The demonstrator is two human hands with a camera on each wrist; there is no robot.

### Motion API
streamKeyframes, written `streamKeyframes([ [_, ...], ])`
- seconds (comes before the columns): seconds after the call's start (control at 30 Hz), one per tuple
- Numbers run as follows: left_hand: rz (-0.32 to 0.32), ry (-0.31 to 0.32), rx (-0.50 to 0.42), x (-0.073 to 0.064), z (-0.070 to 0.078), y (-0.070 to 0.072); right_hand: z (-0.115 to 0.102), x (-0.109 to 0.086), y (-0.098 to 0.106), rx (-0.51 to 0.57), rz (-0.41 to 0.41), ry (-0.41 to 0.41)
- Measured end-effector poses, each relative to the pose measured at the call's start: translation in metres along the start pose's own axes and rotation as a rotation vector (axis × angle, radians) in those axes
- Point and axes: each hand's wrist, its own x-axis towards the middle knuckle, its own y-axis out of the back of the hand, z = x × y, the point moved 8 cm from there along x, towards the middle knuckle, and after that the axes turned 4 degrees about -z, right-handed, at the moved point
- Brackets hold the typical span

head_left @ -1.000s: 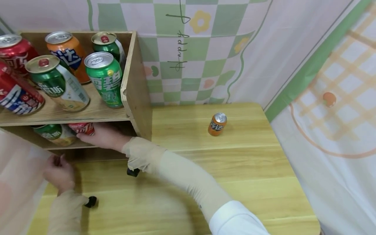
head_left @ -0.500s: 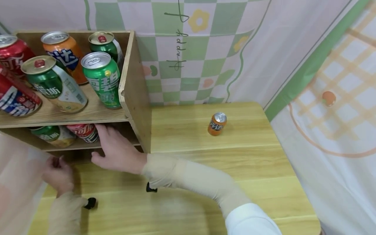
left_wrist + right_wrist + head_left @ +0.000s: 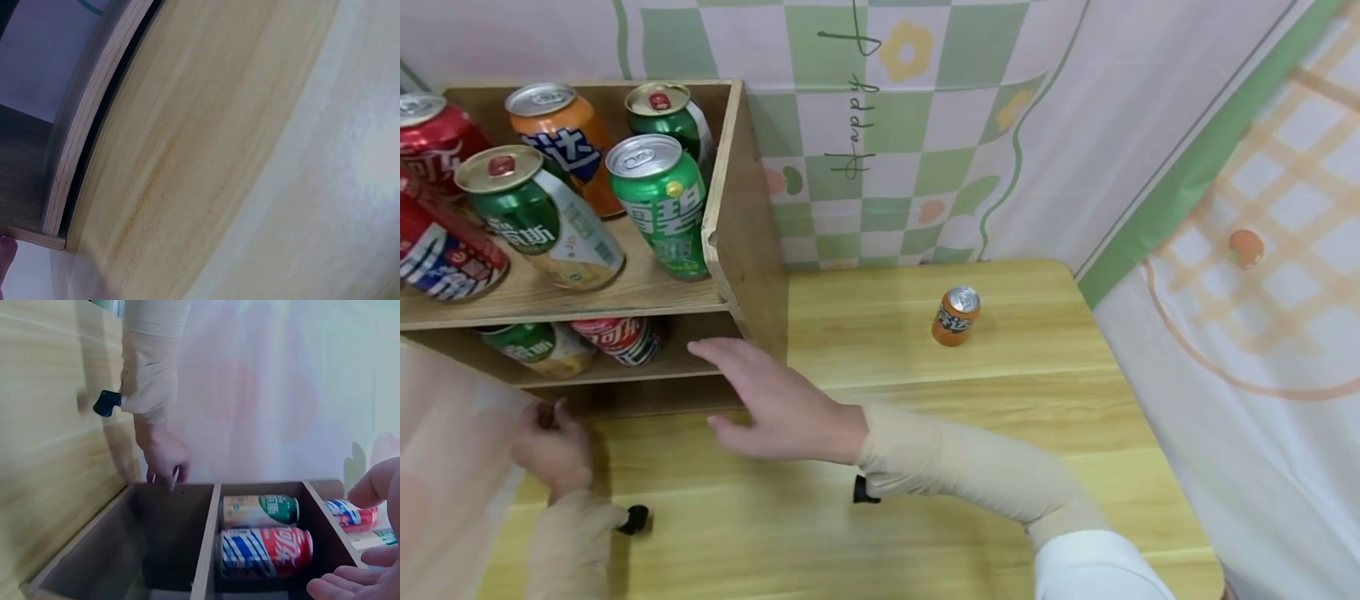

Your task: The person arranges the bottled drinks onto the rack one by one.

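Observation:
My right hand (image 3: 786, 408) is held in the air in front of the wooden shelf (image 3: 752, 225), fingers extended and thumb apart, holding nothing. On the shelf's middle level, a red cola can (image 3: 625, 337) stands beside a green-and-gold can (image 3: 542, 346); the right wrist view shows the same cola can (image 3: 265, 552) and green-and-gold can (image 3: 261, 510). At the shelf's lower left corner, my left hand (image 3: 553, 450) has curled fingers. In the right wrist view the left hand (image 3: 164, 453) seems to pinch the side panel's edge. A fingertip (image 3: 6, 253) shows by that corner in the left wrist view.
The top level bears several cans, among them an orange can (image 3: 568, 146), a green can (image 3: 662, 204) and a red can (image 3: 445, 242). A small orange can (image 3: 956, 316) stands on the wooden table (image 3: 1000, 417) right of the shelf. Patterned cloth (image 3: 902, 125) hangs behind.
My right hand has let go of the cola can and drawn back out of the middle level, to the right and towards me. The can stays there. My left hand has hardly moved.

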Motion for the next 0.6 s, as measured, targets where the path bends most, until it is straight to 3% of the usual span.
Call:
streamKeyframes([
  [0.13,-0.003,0.015,0.002,0.0,-0.001,0.0,0.005,-0.02,0.013,0.022,0.054,0.042],
  [0.37,0.0,0.008,0.008,0.001,-0.003,-0.001,0.018,-0.051,0.033,-0.002,0.111,0.033],
  [0.6,0.0,0.005,-0.003,0.002,-0.001,0.0,0.042,-0.091,0.078,-0.041,0.285,0.101],
])
